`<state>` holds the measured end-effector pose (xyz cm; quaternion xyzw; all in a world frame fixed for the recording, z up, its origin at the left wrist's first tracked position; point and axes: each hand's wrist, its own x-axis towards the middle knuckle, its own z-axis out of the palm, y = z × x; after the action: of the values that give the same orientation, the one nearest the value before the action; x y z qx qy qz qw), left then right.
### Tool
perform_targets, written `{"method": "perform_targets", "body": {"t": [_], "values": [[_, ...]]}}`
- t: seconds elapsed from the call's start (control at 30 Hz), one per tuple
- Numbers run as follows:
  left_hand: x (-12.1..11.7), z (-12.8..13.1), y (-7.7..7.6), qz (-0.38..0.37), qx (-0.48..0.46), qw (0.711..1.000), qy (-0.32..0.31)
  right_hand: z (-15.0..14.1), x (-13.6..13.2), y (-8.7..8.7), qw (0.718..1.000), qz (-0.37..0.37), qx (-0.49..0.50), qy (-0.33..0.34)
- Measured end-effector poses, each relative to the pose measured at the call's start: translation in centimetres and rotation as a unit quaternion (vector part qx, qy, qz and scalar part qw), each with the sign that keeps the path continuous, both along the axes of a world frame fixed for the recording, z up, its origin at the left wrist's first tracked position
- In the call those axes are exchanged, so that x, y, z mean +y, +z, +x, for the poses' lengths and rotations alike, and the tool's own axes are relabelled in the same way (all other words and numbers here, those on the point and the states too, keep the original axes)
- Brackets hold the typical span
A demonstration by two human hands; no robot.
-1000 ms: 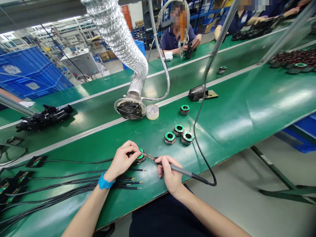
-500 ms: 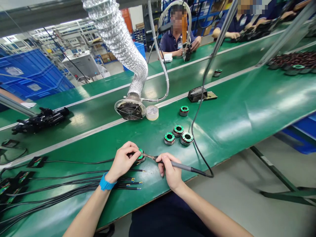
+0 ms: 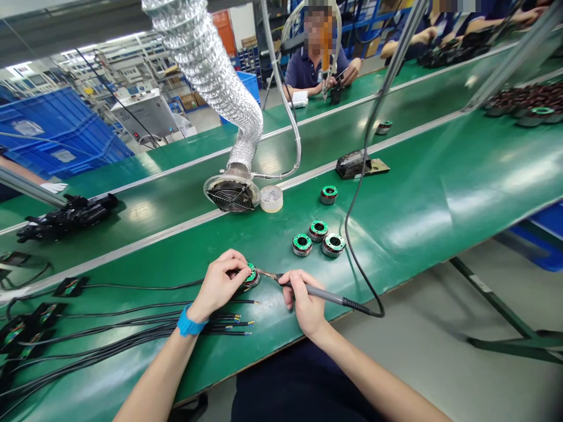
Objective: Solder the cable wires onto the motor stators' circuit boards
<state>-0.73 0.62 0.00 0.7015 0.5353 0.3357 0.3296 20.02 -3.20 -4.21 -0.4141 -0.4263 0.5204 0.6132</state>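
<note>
My left hand (image 3: 219, 285), with a blue wristband, pinches a small green-topped wound coil (image 3: 252, 276) on the green bench and holds a thin black wire against it. My right hand (image 3: 303, 302) is closed round a soldering iron (image 3: 313, 292) like a pen. Its tip touches the coil's right side. The iron's black cable (image 3: 358, 193) loops off the bench edge and rises up and away. Several black wires with stripped ends (image 3: 229, 324) lie just below my left hand.
Three similar coils (image 3: 318, 237) sit in a cluster beyond my hands, and one more coil (image 3: 328, 194) lies farther back. A fume extractor fan (image 3: 231, 194) on a silver duct, a solder pot (image 3: 271, 198) and an iron stand (image 3: 354, 164) stand behind. Other people work across the benches.
Both hands stay on the coil and iron with hardly any shift. The iron's cable has swung slightly. The black part on the far left belt has drifted left.
</note>
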Motion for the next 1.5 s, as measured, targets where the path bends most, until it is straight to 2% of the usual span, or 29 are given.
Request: {"method": "perform_targets", "body": {"t": [0.2,0.5,0.67,0.8,0.9,0.97,1.0,1.07,1.13,1.2,1.27,1.37,1.5], "values": [[-0.1,0.4,-0.2,0.006,-0.008,1.0,0.026,0.0,0.2,-0.2,0.999,-0.018,-0.007,0.04],[-0.8,1.1,-1.1,0.047,-0.014,0.996,0.08,0.1,0.3,0.2,0.998,-0.048,0.035,0.027],[-0.9,1.3,-1.3,0.056,-0.018,0.994,0.091,0.3,0.1,0.2,0.999,-0.024,0.027,-0.036],[-0.8,1.3,-1.3,0.058,-0.022,0.994,0.086,0.3,-0.2,0.2,0.999,0.002,-0.006,-0.037],[-0.6,1.3,-1.3,0.058,-0.025,0.995,0.077,0.7,0.0,0.8,0.994,0.05,-0.086,-0.036],[-0.6,1.5,-1.2,0.065,-0.028,0.994,0.077,1.5,0.5,1.3,0.975,0.121,-0.181,-0.045],[-0.6,1.6,-1.2,0.071,-0.03,0.994,0.08,2.1,0.9,1.5,0.955,0.17,-0.235,-0.056],[-0.7,2.0,-1.2,0.081,-0.032,0.993,0.086,3.4,2.0,1.8,0.895,0.276,-0.338,-0.092],[-0.6,2.4,-1.5,0.088,-0.037,0.992,0.086,4.7,3.7,1.6,0.817,0.361,-0.428,-0.137],[-0.2,2.5,-1.7,0.094,-0.039,0.992,0.081,5.5,5.6,1.3,0.756,0.377,-0.502,-0.183],[0.3,2.4,-1.9,0.099,-0.028,0.991,0.082,5.8,7.1,1.1,0.741,0.397,-0.506,-0.194],[0.2,2.0,-1.8,0.094,0.022,0.991,0.091,5.9,7.8,1.0,0.748,0.422,-0.482,-0.176],[-0.5,1.4,-1.5,0.09,0.182,0.979,0.015,6.1,8.0,0.0,0.737,0.411,-0.506,-0.177]]}}
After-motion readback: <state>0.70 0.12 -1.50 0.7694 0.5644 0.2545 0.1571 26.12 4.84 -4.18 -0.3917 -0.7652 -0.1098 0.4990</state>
